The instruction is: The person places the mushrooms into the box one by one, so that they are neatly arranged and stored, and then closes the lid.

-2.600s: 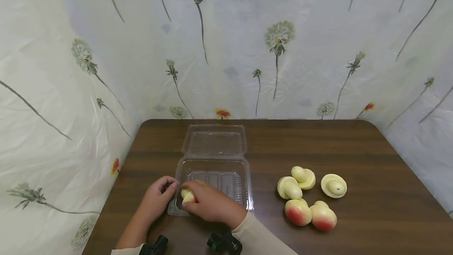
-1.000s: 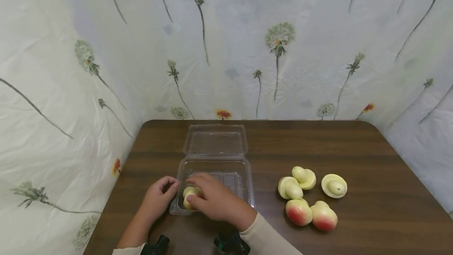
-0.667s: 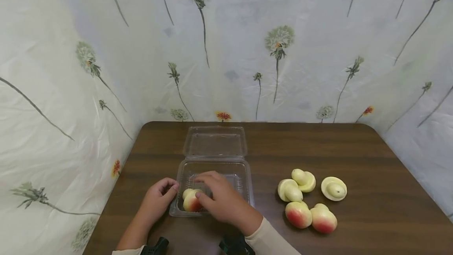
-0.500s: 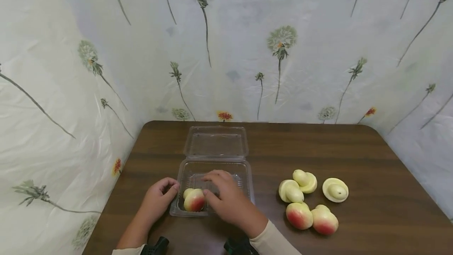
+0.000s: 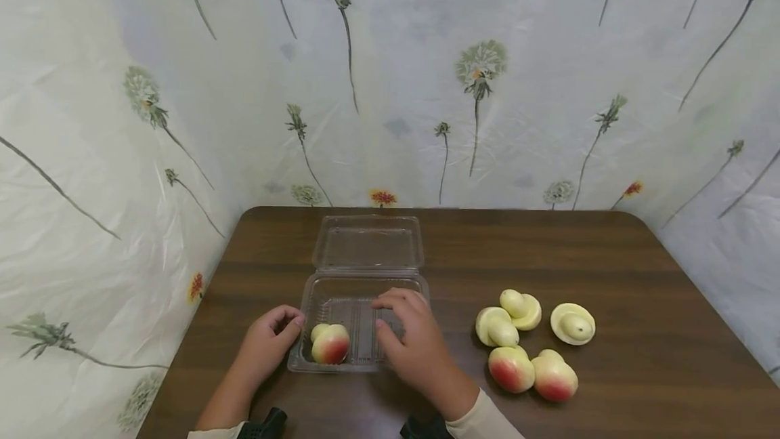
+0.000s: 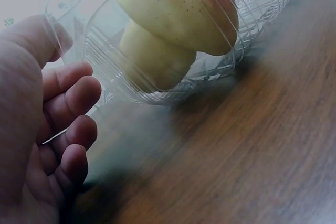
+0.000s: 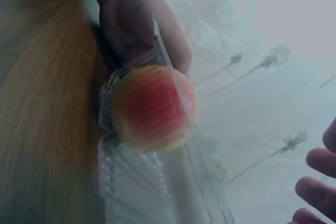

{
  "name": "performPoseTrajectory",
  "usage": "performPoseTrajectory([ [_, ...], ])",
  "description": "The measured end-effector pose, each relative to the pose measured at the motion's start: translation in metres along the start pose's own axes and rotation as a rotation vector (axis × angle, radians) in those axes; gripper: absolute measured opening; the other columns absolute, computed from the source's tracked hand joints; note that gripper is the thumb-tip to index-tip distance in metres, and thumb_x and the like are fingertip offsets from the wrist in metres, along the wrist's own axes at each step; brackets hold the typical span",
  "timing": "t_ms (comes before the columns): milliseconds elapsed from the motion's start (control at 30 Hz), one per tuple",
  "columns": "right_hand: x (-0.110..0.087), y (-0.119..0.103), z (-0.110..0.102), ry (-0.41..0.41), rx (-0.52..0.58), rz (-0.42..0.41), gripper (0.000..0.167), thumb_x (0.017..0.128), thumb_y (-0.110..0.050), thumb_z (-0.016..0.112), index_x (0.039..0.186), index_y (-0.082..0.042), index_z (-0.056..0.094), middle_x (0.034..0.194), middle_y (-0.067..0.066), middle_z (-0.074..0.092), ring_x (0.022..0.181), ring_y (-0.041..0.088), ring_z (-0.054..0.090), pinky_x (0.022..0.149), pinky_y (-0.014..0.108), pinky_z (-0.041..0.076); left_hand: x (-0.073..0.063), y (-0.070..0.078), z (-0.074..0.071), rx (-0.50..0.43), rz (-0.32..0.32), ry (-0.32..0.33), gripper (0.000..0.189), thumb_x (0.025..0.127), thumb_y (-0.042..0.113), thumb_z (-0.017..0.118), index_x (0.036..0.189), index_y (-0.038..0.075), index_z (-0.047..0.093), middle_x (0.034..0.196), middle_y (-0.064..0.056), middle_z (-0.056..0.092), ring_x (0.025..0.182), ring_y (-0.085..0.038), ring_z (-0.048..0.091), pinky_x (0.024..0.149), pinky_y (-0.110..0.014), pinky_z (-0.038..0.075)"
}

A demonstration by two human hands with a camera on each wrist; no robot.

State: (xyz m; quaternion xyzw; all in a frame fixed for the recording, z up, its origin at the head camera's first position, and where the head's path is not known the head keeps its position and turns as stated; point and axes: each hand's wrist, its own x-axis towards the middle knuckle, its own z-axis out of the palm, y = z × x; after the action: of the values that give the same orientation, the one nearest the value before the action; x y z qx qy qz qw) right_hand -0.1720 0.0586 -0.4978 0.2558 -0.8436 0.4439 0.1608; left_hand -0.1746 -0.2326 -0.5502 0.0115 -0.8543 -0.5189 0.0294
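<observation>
In the head view, a mushroom [image 5: 331,344] with a red-and-yellow cap and pale stem lies in the left front corner of a clear plastic clamshell box [image 5: 364,366]. My left hand [image 5: 268,341] pinches the box's left rim between thumb and index finger, the other fingers curled below. Over the right half of the box hovers my right hand [image 5: 417,344], fingers spread and nothing in them. The right wrist view shows the mushroom's red cap [image 7: 152,108] behind the clear wall, apart from the right fingers. Stem and cap underside [image 6: 157,56] fill the left wrist view.
To the right on the brown table [image 5: 463,249] lie several more mushrooms, including an upturned one [image 5: 573,324] and a red-capped one [image 5: 554,377]. The box's lid [image 5: 368,241] lies folded back. A flower-print sheet [image 5: 402,87] hangs behind and beside the table.
My right hand has let go of the mushroom in the box and drawn away to the right, uncovering it. The left hand stays at the rim.
</observation>
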Motion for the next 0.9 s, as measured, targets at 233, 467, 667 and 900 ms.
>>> performPoseTrajectory([
  [233, -0.014, 0.007, -0.008, 0.071, -0.055, -0.070, 0.027, 0.090, -0.007, 0.072, 0.116, -0.016, 0.071, 0.125, -0.002, 0.065, 0.122, 0.019, 0.057, 0.096, 0.045, 0.051, -0.002, -0.001, -0.001, 0.000, -0.043, -0.022, 0.010, 0.102, 0.024, 0.069, 0.101, 0.015, 0.073, 0.093, 0.002, 0.069, 0.085, -0.013, 0.059, 0.079, -0.027, 0.050],
  [467, -0.021, 0.012, -0.014, 0.107, -0.062, -0.059, 0.030, 0.088, -0.006, 0.073, 0.117, -0.013, 0.072, 0.124, 0.003, 0.066, 0.122, 0.020, 0.057, 0.099, 0.043, 0.049, -0.002, 0.002, -0.002, -0.018, -0.040, -0.028, 0.012, 0.103, 0.025, 0.068, 0.103, 0.014, 0.073, 0.096, 0.000, 0.069, 0.087, -0.013, 0.060, 0.080, -0.027, 0.050],
  [667, -0.027, 0.015, -0.022, 0.125, -0.058, -0.053, 0.033, 0.087, -0.005, 0.073, 0.119, -0.016, 0.071, 0.125, 0.002, 0.066, 0.121, 0.019, 0.058, 0.102, 0.036, 0.046, -0.001, 0.002, -0.001, -0.013, -0.042, -0.022, 0.012, 0.103, 0.025, 0.068, 0.102, 0.014, 0.073, 0.097, 0.000, 0.070, 0.088, -0.012, 0.060, 0.082, -0.027, 0.050],
  [900, -0.032, 0.019, -0.029, 0.138, -0.086, -0.072, 0.034, 0.085, -0.003, 0.073, 0.117, -0.015, 0.071, 0.123, 0.001, 0.066, 0.118, 0.021, 0.058, 0.101, 0.035, 0.044, 0.000, 0.003, -0.001, -0.015, -0.038, -0.020, 0.013, 0.103, 0.026, 0.068, 0.102, 0.014, 0.073, 0.097, 0.000, 0.069, 0.088, -0.012, 0.060, 0.082, -0.027, 0.049],
])
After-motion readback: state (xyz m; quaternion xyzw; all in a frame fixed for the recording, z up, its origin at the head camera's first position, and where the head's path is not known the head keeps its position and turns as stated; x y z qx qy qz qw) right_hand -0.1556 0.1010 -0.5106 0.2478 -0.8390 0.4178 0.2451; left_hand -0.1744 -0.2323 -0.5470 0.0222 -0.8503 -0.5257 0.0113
